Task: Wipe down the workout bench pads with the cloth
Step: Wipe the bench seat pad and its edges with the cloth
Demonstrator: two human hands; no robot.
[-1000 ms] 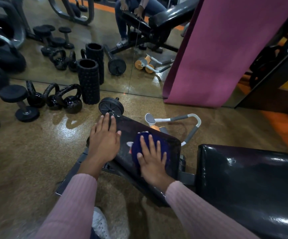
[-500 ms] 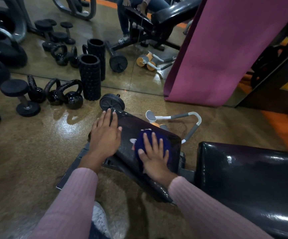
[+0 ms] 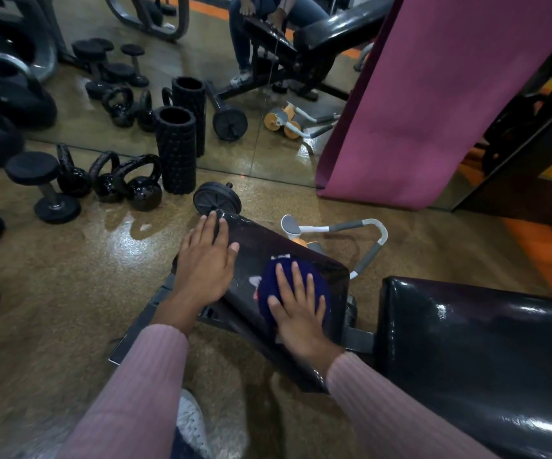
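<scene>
Right hand point(image 3: 296, 306) lies flat w/ straight fingers on the blue cloth point(image 3: 269, 276), pushing it down on the small seat pad point(image 3: 287, 253); it is not curled round the cloth. Left hand point(image 3: 203, 260) lies flat on the far left corner of that pad, prob. to hold it steady. The seat pad's long side runs from that far corner down to the near right. The big back pad point(image 3: 479, 342) sits just right of the cloth hand, w/ a gap between, so the right hand is nearer to it. Its right end is cut off by the frame. Most of the cloth hides under the hand.
</scene>
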